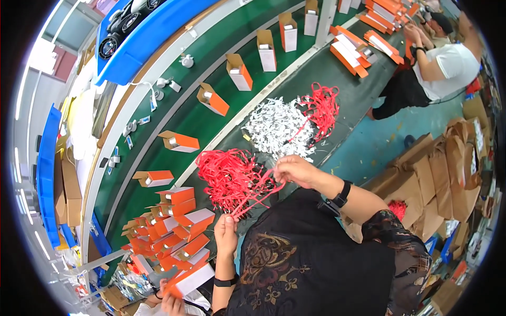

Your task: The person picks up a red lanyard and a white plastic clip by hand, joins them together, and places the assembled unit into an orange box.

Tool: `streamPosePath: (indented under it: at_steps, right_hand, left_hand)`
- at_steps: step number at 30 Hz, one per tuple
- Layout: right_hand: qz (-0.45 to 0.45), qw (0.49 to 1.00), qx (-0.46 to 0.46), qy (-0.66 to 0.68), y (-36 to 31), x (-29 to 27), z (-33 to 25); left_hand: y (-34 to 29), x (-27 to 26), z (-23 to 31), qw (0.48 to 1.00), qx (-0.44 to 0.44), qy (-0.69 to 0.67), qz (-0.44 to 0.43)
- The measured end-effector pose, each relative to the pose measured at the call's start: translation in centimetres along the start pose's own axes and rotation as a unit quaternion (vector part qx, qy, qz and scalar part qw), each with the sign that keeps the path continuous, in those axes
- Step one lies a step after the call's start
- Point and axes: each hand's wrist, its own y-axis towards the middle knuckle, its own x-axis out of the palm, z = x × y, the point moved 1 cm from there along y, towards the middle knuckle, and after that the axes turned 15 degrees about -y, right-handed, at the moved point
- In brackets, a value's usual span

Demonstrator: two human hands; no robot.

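A red lanyard (259,201) is stretched between my two hands at the table's near edge. My left hand (226,234) is closed on one end of it, thumb and fingers pressed together. My right hand (295,171), higher up and to the right, pinches the other part, where the strap loops round the fingers. Just beyond lies a tangled heap of red lanyards (224,176) with small dark fittings among them. Farther off sit a heap of white lanyards (279,126) and a smaller red bunch (322,108) touching it.
Open orange-and-white boxes (240,76) stand in a row along the green conveyor (153,113); several more crowd at lower left. A co-worker's hand (171,303) holds a box there. Another person (437,68) works at upper right. Brown cartons (421,184) stand at right.
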Motion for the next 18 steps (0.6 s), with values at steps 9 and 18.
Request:
streamPosePath:
  at_steps: [9, 18]
  right_hand:
    - [0.101, 0.787, -0.088, -0.602, 12.5, -8.3, 1.0]
    - [0.140, 0.418, -0.120, -0.890, 15.1, -8.3, 0.6]
  left_hand:
    - [-0.2, 1.0, 4.0, 0.985, -0.006, 0.130, 0.116]
    - [-0.4, 1.1, 7.0, 0.947, 0.027, 0.277, 0.159]
